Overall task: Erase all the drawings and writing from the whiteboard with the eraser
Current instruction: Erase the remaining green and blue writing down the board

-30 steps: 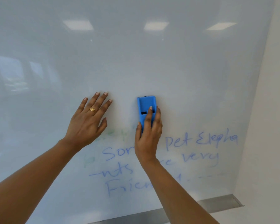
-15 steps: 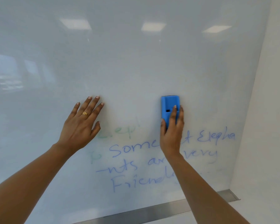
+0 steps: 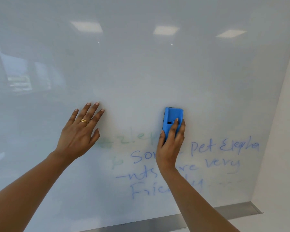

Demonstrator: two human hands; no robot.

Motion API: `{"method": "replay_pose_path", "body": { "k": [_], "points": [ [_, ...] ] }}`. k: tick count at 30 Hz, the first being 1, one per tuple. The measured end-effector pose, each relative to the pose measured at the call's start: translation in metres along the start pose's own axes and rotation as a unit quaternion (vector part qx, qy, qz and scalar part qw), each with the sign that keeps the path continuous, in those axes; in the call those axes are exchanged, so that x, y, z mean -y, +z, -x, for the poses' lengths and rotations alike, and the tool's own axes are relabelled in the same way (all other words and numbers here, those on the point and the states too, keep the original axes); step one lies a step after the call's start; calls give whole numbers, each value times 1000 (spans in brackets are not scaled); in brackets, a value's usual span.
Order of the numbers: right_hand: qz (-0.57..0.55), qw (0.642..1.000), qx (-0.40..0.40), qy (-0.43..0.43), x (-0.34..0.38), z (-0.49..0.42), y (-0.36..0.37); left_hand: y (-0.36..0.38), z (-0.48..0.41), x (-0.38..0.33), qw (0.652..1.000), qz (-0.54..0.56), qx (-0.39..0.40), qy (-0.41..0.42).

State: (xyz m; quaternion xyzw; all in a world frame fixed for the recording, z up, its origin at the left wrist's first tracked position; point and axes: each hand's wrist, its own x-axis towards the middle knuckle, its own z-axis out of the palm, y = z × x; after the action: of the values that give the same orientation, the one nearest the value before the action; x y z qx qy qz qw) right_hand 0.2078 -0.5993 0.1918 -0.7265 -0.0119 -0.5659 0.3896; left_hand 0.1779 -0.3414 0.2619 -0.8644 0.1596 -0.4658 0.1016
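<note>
Two hands meet the glossy whiteboard (image 3: 141, 72): left hand (image 3: 79, 133) flat, fingers spread; right hand (image 3: 170, 146) grips the blue rectangular plastic eraser (image 3: 172, 118) right of centre, swept back leftward. Blue handwritten lines (image 3: 224, 146) below it remain untouched, so the lower right still needs wiping.

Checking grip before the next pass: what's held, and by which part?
The right hand grips the blue eraser by its lower half, thumb on its left edge. The left hand, flat on the whiteboard, holds nothing.
</note>
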Motion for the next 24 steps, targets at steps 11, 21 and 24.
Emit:
{"method": "replay_pose_path", "body": {
  "k": [11,21,24],
  "points": [
    [26,992,67,-106,85,55,50,3,45,62,1000,-4,3,-15],
    [108,913,195,-341,91,119,78,15,76,78,1000,-7,7,15],
    [137,875,231,-403,79,127,74,17,77,73,1000,-1,6,7]
  ]
}}
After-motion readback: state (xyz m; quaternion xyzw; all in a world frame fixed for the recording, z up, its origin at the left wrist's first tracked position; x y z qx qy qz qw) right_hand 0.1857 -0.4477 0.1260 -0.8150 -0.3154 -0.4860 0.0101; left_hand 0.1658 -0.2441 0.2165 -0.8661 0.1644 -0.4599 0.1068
